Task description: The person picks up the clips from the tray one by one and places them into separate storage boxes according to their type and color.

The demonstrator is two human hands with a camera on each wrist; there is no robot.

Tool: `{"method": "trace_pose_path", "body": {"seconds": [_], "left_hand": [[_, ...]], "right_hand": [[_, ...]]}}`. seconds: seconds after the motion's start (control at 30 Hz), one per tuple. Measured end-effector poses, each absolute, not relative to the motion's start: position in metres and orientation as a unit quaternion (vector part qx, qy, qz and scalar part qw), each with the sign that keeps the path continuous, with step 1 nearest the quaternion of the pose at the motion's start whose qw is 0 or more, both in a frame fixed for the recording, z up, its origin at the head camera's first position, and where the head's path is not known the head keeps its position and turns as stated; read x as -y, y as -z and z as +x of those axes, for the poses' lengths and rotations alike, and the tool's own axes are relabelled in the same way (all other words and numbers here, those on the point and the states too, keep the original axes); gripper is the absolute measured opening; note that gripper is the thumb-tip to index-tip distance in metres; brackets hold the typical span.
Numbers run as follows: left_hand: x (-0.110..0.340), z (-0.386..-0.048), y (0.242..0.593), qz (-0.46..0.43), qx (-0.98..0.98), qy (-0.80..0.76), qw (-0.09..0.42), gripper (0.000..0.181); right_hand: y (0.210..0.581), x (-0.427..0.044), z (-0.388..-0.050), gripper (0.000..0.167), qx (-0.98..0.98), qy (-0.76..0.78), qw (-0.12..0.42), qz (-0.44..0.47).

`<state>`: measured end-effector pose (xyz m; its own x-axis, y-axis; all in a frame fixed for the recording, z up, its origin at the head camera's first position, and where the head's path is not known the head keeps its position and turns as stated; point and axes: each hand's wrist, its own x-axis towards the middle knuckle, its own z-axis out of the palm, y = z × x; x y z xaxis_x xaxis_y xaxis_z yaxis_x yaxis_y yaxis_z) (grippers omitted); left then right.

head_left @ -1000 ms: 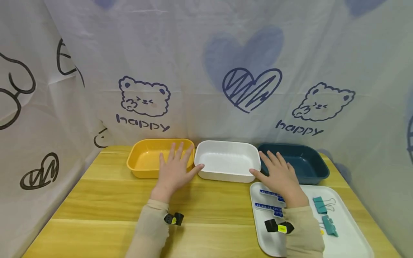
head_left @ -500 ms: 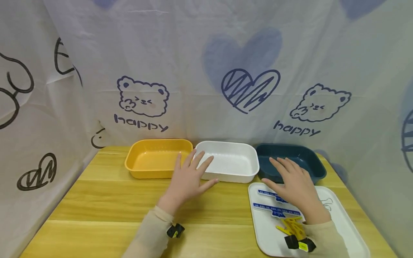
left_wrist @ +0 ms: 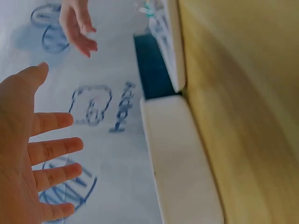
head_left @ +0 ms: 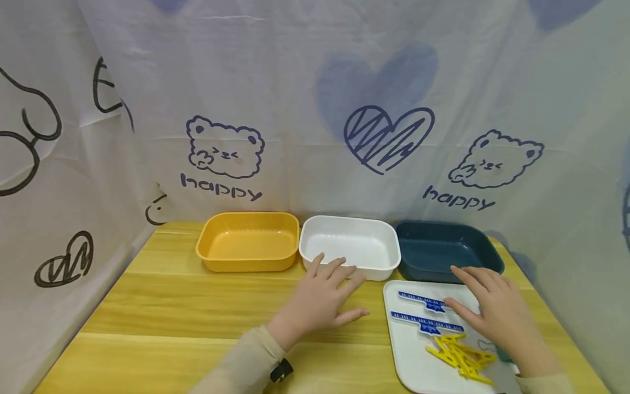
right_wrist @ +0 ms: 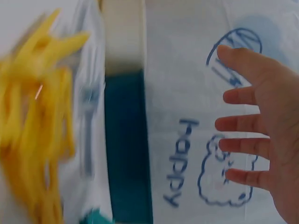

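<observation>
1. The left hand (head_left: 322, 295) is held above the wooden table (head_left: 197, 328), in front of the white bin (head_left: 350, 247); its fingers are straight and spread wide, with the thumb pointed toward the tray (head_left: 408, 361).
2. The right hand (head_left: 502, 312) is held over the tray's far right corner; its fingers are extended with gaps between them, as is shown by the right wrist view, and the thumb is set well apart.
3. Two blue clips are laid near the tray's far left corner: the farther clip (head_left: 418, 298) has its right end by the right thumb, and the nearer clip (head_left: 428, 323) is stretched from beside the left edge toward the middle.
4. Yellow clothespins (head_left: 461, 355) are heaped between the nearer clip and the tray's near edge.
5. A teal binder clip (head_left: 503, 354) is partly covered by the right hand, toward the tray's right edge.
6. Along the table's far edge, the yellow bin (head_left: 248, 264), the white bin and the dark blue bin (head_left: 425, 272) are lined up from left to right; the tray's far edge is placed just before the last.
7. A printed cloth (head_left: 295, 109) is hung behind the table.
</observation>
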<state>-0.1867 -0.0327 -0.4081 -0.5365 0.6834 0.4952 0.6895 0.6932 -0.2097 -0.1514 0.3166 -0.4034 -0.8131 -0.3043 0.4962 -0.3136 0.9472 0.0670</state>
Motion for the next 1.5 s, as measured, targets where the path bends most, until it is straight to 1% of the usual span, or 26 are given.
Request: {"method": "trace_pose_path", "body": {"seconds": [0.17, 0.4, 0.57, 0.73, 0.9, 1.0, 1.2, 1.4, 1.5], "left_hand": [[0.020, -0.181, 0.417, -0.420, 0.869, -0.011, 0.263, 0.060], [0.006, -0.176, 0.422, -0.429, 0.866, -0.011, 0.258, 0.059], [-0.006, -0.175, 0.428, -0.429, 0.878, 0.014, 0.212, 0.060], [-0.021, -0.178, 0.436, -0.420, 0.893, 0.016, 0.160, 0.062], [-0.034, -0.179, 0.441, -0.395, 0.911, 0.004, 0.119, 0.065], [-0.042, -0.179, 0.442, -0.378, 0.921, -0.003, 0.093, 0.064], [-0.056, -0.181, 0.445, -0.343, 0.938, -0.005, 0.049, 0.061], [-0.066, -0.183, 0.449, -0.314, 0.949, -0.019, 0.010, 0.056], [-0.070, -0.183, 0.452, -0.306, 0.952, -0.029, -0.005, 0.057]], "right_hand": [[0.410, -0.346, -0.147, 0.068, 0.954, 0.000, 0.258, 0.151], [0.411, -0.377, -0.148, 0.061, 0.972, 0.004, 0.216, 0.087], [0.419, -0.398, -0.153, 0.061, 0.981, -0.020, 0.187, 0.053], [0.428, -0.415, -0.155, 0.059, 0.988, -0.041, 0.146, 0.005], [0.439, -0.437, -0.154, 0.052, 0.991, -0.049, 0.122, -0.003], [0.444, -0.450, -0.155, 0.053, 0.994, -0.061, 0.088, -0.019], [0.453, -0.470, -0.155, 0.066, 0.993, -0.090, -0.010, -0.074], [0.462, -0.481, -0.148, 0.071, 0.988, -0.102, -0.065, -0.100], [0.466, -0.482, -0.144, 0.075, 0.979, -0.123, -0.094, -0.129]]}}
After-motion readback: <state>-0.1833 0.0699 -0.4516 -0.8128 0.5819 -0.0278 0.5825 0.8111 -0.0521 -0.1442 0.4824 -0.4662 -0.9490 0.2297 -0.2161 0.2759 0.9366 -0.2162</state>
